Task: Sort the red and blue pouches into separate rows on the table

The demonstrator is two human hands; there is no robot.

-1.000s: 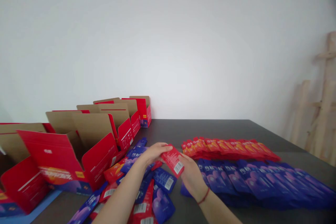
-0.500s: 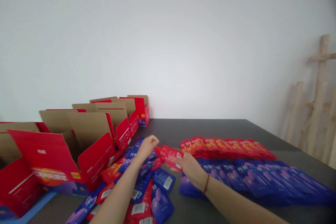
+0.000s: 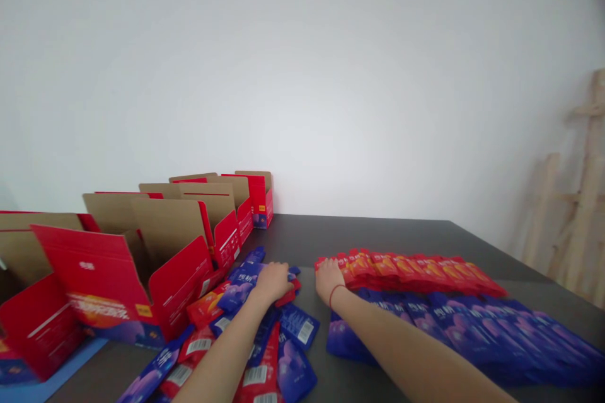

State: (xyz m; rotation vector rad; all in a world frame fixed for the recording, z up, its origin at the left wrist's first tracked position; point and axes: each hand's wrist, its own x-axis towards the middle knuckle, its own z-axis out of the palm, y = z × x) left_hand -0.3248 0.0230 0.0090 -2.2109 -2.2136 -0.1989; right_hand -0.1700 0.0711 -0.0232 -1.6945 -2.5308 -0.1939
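Note:
My left hand (image 3: 274,282) reaches into a loose pile of red and blue pouches, fingers curled down over a red pouch (image 3: 287,297) whose edge shows beneath them. A blue pouch (image 3: 297,325), barcode up, lies just nearer to me. At the left end of the row of overlapping red pouches (image 3: 401,269), my right hand (image 3: 329,280) is closed on a red pouch, which it mostly hides. In front of that row lies a second row, of overlapping blue pouches (image 3: 454,327), passing partly beneath my right forearm.
Several open red cartons (image 3: 182,277) with raised brown flaps line the left side of the dark table (image 3: 307,233). A blue sheet (image 3: 78,368) lies under the nearest ones. A wooden frame (image 3: 586,189) leans by the white wall at right.
My right hand has carried the red pouch from between the hands to the left end of the red row. My left hand has come down onto the pile. The view has shifted slightly.

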